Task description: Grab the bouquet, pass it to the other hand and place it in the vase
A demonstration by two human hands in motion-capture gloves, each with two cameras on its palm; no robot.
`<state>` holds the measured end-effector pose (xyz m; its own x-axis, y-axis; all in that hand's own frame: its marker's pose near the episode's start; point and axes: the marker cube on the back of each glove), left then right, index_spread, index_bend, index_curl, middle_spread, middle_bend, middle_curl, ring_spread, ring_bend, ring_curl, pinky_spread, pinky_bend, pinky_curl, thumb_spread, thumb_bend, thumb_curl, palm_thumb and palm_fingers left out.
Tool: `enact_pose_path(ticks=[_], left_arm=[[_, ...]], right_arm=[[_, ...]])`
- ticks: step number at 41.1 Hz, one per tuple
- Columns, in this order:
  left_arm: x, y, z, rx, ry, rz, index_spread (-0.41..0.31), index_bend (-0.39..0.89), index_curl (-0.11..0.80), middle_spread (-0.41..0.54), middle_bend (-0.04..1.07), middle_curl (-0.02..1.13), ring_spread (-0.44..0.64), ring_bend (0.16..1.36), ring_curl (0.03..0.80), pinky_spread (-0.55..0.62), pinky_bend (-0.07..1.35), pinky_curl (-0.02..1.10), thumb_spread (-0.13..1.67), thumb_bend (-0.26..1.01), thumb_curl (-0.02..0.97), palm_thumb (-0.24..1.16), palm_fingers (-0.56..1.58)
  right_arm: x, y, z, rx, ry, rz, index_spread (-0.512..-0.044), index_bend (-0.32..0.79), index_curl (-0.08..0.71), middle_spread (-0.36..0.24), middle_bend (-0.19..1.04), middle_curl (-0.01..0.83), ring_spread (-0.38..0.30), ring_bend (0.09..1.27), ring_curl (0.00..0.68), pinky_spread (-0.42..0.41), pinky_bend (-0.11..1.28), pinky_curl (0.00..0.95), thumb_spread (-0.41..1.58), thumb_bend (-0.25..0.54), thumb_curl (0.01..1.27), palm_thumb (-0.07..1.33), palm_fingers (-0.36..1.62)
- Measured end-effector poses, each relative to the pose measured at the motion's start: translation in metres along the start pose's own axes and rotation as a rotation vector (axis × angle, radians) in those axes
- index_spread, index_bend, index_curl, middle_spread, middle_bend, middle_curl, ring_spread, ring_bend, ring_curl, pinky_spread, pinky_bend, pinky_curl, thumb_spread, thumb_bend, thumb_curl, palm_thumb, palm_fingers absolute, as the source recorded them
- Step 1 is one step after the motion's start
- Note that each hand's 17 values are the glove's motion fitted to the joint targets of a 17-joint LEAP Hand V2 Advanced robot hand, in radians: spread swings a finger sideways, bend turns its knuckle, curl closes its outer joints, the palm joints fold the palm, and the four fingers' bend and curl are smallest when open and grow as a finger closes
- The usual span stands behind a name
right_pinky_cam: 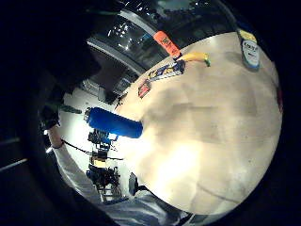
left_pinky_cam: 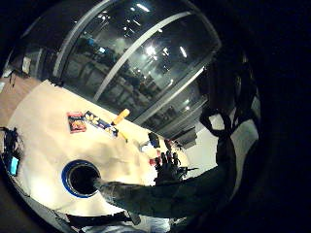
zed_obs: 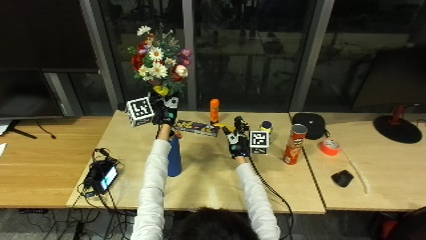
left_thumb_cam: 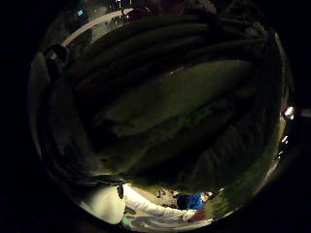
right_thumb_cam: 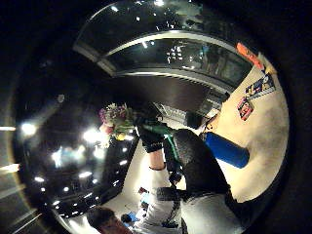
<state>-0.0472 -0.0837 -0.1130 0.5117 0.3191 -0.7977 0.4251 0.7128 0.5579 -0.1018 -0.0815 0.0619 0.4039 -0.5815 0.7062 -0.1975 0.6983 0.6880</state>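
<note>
My left hand [zed_obs: 163, 112] grips the green stems of a bouquet [zed_obs: 158, 62] of red, white and pink flowers and holds it upright, high over the back of the table. The blue vase [zed_obs: 174, 157] stands below my left forearm. In the left little finger side palm view the stems [left_pinky_cam: 141, 196] reach down toward the vase mouth [left_pinky_cam: 80, 177]; I cannot tell whether they are inside it. Leaves and stems [left_thumb_cam: 170, 107] fill the left thumb side palm view. My right hand [zed_obs: 237, 141] hovers to the right of the vase with spread fingers, holding nothing. The right thumb side palm view shows the bouquet [right_thumb_cam: 114, 119] and vase [right_thumb_cam: 226, 151].
On the wooden table [zed_obs: 206, 185] stand a red chips can [zed_obs: 293, 145], an orange bottle [zed_obs: 214, 110] and flat coloured boxes [zed_obs: 196, 128]. An orange tape roll [zed_obs: 328, 146] and a black mouse [zed_obs: 342, 177] lie at the right, a small device with cables [zed_obs: 103, 175] at the left edge.
</note>
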Motion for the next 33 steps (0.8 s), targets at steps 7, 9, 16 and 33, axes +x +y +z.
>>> enact_pose_path(ticks=[7, 9, 16, 33], left_arm=[[-0.031, 0.005, -0.007, -0.019, 0.024, -0.074, -0.345, 0.45, 0.597, -0.347, 0.7, 0.56, -0.37, 0.73, 0.483, -0.37, 0.59, 0.47, 0.23, -0.03, 0.778, 0.87, 1.36], [-0.039, 0.012, -0.01, -0.051, 0.018, -0.108, -0.344, 0.44, 0.597, -0.347, 0.7, 0.56, -0.37, 0.73, 0.482, -0.37, 0.59, 0.47, 0.23, -0.03, 0.782, 0.87, 1.36], [-0.113, 0.076, -0.038, -0.473, -0.252, -0.324, -0.305, 0.32, 0.571, -0.318, 0.64, 0.54, -0.34, 0.66, 0.46, -0.35, 0.57, 0.46, 0.38, -0.09, 0.755, 0.75, 1.09], [-0.199, 0.164, -0.075, -0.51, -0.261, -0.312, 0.107, 0.04, 0.293, 0.354, 0.18, 0.32, 0.41, 0.46, 0.307, 0.43, 0.29, 0.32, 0.85, -0.03, 0.507, 0.48, -0.21]], right_arm=[[-0.006, 0.008, -0.002, -0.067, -0.096, 0.01, -0.384, 0.12, 0.233, -0.07, 0.19, 0.364, -0.047, 0.44, 0.309, 0.225, 0.51, 0.344, 1.05, -0.026, 0.41, 0.53, 0.25], [-0.009, 0.012, -0.003, -0.099, -0.128, 0.037, -0.384, 0.12, 0.231, -0.068, 0.19, 0.362, -0.045, 0.44, 0.309, 0.227, 0.51, 0.343, 1.05, -0.026, 0.4, 0.53, 0.25], [0.0, 0.024, -0.005, -0.186, -0.217, -0.03, -0.382, 0.13, 0.227, -0.063, 0.2, 0.358, -0.041, 0.44, 0.306, 0.234, 0.5, 0.341, 1.06, -0.024, 0.4, 0.53, 0.25], [0.067, 0.048, -0.01, -0.217, 0.108, 0.14, -0.373, 0.14, 0.239, -0.044, 0.19, 0.343, -0.026, 0.42, 0.301, 0.244, 0.45, 0.334, 1.08, -0.022, 0.39, 0.56, 0.26]])
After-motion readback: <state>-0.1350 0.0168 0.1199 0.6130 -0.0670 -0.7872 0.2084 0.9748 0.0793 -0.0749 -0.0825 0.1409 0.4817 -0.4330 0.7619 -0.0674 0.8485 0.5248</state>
